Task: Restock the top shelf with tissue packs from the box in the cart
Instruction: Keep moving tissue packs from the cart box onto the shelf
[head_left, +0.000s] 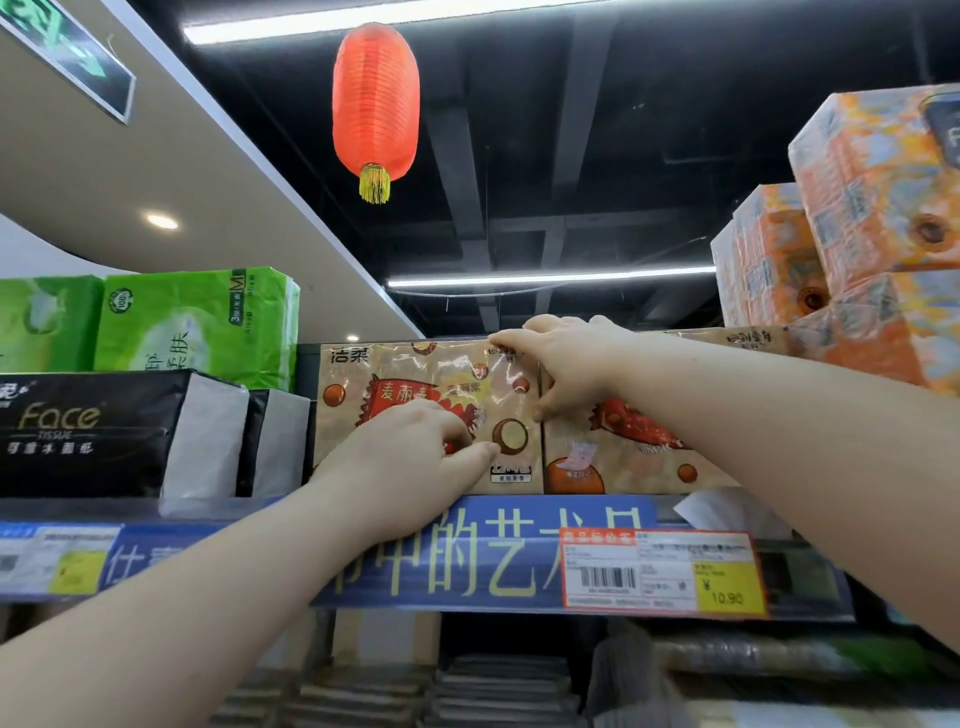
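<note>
Tissue pack (415, 374): a flat-faced tan block is stood upright at the front of the top shelf (810, 564), wrapped in glossy, wrinkled film printed with round nuts and a red sweet-wrapper design.
Right hand (566, 364): the pack's upper right corner is gripped, with the fingers hooked over the top edge and the thumb laid down the seam beside the neighbouring pack (639, 457).
Left hand (410, 462): the lower front of the pack is pressed by curled fingers, with the thumb stretched out to the right; whether the film is pinched or only pushed cannot be told.
Neighbouring pack: the same tan print is shown, and its side is set touching the held one.
Shelf edge: a smooth blue strip (467, 561) with pale lettering is fixed along the front, and an orange-bordered price tag (660, 571) is clipped over it.
Left of the pack: black packs (88, 431) with white folded ends are laid flat, with soft green packs (197, 322) stacked on them.
Right of the pack: bulky orange packs (883, 197) in clear film are piled high.
Above: a ribbed red lantern (375, 98) with a yellow tassel is hung from the dark ceiling.
</note>
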